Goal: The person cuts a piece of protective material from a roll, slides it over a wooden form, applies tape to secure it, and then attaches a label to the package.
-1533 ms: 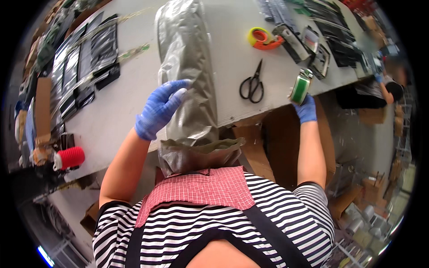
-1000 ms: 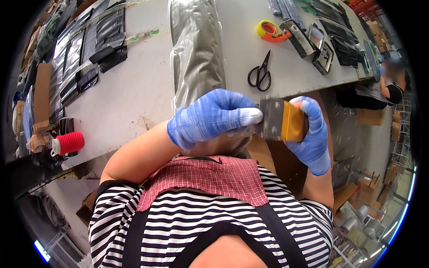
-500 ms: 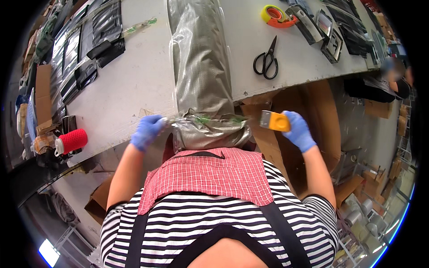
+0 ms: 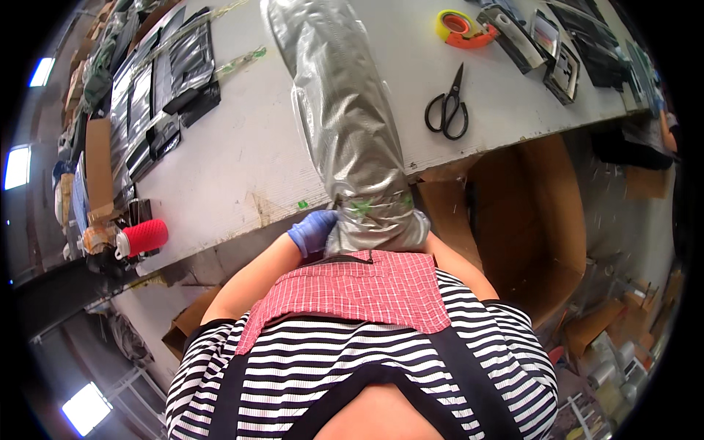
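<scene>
A long roll wrapped in shiny grey-green plastic sheeting (image 4: 352,125) runs down the table, its near end overhanging the edge at my waist. Clear tape with green marks (image 4: 363,207) crosses that end. My left hand (image 4: 314,232), in a blue glove, is against the left side of the end, with its fingers tucked out of sight. On the opposite side, my right hand (image 4: 422,226) is mostly hidden behind the roll; only a sliver of glove shows. Whether it holds anything cannot be seen.
Black scissors (image 4: 449,110) lie right of the roll, below an orange tape dispenser (image 4: 469,37). Black plastic packets (image 4: 191,66) cover the table's left. A red bottle (image 4: 143,238) is near the left edge. Under the table's right side stands a large cardboard box (image 4: 528,220).
Both hands have come inward to the roll's near end. The yellow tape cutter in my right hand has gone out of sight. The roll's near end appears shifted right in view.
</scene>
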A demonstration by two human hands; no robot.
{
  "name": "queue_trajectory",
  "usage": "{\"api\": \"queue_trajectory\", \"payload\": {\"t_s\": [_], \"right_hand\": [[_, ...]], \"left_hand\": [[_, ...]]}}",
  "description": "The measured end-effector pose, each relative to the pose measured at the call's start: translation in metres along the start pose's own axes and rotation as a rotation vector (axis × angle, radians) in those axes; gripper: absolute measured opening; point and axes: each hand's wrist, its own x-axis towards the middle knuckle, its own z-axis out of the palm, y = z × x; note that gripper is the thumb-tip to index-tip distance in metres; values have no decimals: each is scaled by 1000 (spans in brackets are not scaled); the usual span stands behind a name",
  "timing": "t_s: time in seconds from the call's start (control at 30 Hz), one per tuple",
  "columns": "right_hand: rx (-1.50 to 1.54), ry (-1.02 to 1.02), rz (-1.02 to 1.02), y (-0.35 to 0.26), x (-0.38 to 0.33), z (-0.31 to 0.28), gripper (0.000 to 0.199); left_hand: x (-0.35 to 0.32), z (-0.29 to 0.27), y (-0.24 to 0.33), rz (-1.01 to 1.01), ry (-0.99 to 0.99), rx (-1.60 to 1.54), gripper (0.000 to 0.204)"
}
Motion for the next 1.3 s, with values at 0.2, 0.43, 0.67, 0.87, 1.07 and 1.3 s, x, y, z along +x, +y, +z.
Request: {"api": "queue_trajectory", "payload": {"t_s": [0.2, 0.43, 0.67, 0.87, 1.07, 1.3], "right_hand": [[-225, 213, -456, -84, -18, -55, 58], [-729, 448, -585, -88, -3, -55, 52], [-147, 1121, 10, 22, -16, 42, 41], [605, 867, 136, -144, -70, 106, 40], [903, 887, -166, -322, -96, 25, 44], [938, 1011, 74, -2, -70, -189, 85]], "left_hand": [[16, 49, 17, -46, -25, 1194, 41], [-44, 137, 148, 1124, -196, 2677, 78], [57, 147, 148, 1678, -497, 2532, 78], [71, 149, 115, 1654, -297, 2618, 70], [76, 125, 121, 1749, -201, 2597, 71], [72, 137, 112, 1782, -380, 2491, 82]]}}
